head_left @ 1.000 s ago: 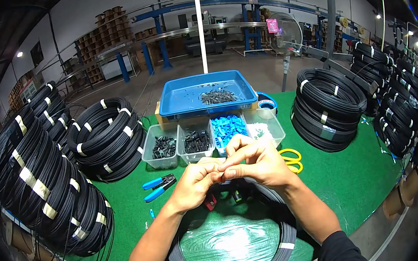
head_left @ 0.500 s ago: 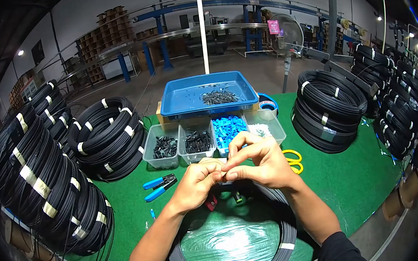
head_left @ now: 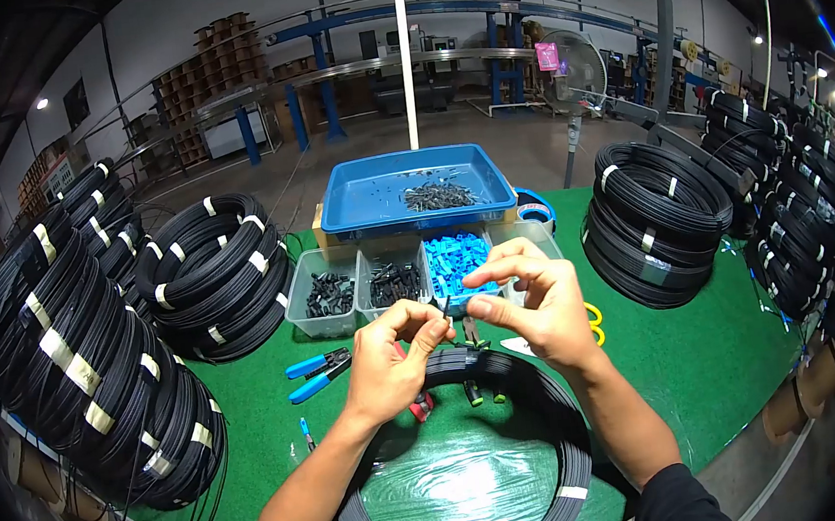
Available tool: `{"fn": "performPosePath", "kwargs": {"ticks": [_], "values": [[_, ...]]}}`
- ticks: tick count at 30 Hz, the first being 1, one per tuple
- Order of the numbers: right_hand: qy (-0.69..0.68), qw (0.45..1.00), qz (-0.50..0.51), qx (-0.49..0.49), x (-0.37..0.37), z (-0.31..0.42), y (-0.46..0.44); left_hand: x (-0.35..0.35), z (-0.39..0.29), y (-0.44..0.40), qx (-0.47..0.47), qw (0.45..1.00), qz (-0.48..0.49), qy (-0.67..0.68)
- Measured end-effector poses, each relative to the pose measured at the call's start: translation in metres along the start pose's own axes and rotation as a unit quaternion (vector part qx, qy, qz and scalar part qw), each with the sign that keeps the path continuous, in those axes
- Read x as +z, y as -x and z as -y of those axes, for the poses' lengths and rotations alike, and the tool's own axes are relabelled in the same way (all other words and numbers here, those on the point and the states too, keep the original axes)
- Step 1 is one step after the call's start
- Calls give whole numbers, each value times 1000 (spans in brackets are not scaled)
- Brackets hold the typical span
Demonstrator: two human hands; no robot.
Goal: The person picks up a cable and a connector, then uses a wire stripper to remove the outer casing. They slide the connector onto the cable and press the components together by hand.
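Observation:
My left hand (head_left: pixel 390 362) pinches a thin black cable end (head_left: pixel 445 308) between thumb and fingers, its tip pointing up. Just right of it, my right hand (head_left: pixel 541 311) is raised with thumb and fingers apart and nothing visible between them. Both hands are above the far edge of a black cable coil (head_left: pixel 568 447) lying on plastic film. Beyond them stand clear bins with black parts (head_left: pixel 395 283) and blue parts (head_left: pixel 457 257); my right hand partly covers the rightmost bin (head_left: pixel 536 239).
Blue-handled strippers (head_left: pixel 320 373) lie left of my hands. Green-tipped pliers (head_left: pixel 474 392) and a red tool (head_left: pixel 421 407) rest inside the coil. Yellow scissors (head_left: pixel 597 324) are at the right. A blue tray (head_left: pixel 352 203) stands behind the bins. Cable stacks (head_left: pixel 218 280) flank both sides.
My hands were together at the fingertips; now they are apart. My right hand has opened and moved slightly right, and the black cable end shows in my left fingers.

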State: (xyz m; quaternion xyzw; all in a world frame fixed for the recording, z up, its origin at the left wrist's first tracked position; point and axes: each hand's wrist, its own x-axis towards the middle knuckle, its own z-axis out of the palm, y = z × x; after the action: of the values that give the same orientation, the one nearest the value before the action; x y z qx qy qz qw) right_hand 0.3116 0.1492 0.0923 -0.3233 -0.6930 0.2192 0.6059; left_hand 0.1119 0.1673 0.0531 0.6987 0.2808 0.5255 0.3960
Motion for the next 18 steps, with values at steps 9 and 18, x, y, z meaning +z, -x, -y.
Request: {"fn": "performPosePath", "kwargs": {"ticks": [9,18], "values": [[-110,992,-41,50,11,-4,6,5,-10,4,48,995,8,-89],[37,999,3,-21,-10,4,-4,6,-6,4,49,996,7,-74]]}}
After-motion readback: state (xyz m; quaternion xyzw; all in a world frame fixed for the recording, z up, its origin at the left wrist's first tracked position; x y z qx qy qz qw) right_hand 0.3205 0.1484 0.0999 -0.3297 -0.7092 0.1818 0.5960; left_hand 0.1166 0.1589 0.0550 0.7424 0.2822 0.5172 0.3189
